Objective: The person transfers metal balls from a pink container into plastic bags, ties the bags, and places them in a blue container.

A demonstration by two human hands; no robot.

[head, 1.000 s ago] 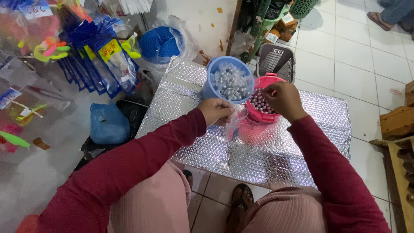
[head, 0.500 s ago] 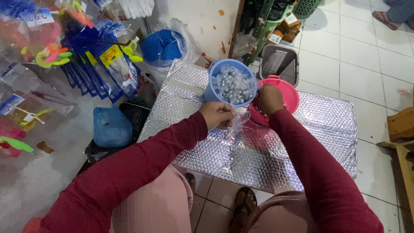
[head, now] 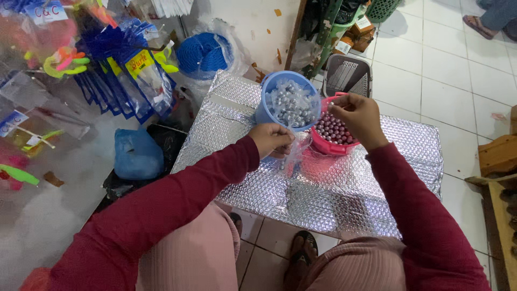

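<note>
Head view: left hand point(head: 273, 140) pinches a small clear plastic bag point(head: 295, 153) that hangs just below its closed fingers; right hand point(head: 356, 116) hovers over the pink tub point(head: 328, 144) of beads, fingertips pinched together, with the blue bucket point(head: 269, 105) just beyond the left fingers

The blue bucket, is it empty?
No, the blue bucket holds many small silver-grey balls, beside the pink basket.

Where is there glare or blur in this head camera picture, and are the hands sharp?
Head view: glare speckles the silver bubble-wrap sheet; the hanging packets at left look hazy behind shiny plastic; the left hand and right hand are fairly sharp, the beads in the pink basket readable; edges bend slightly.
</note>
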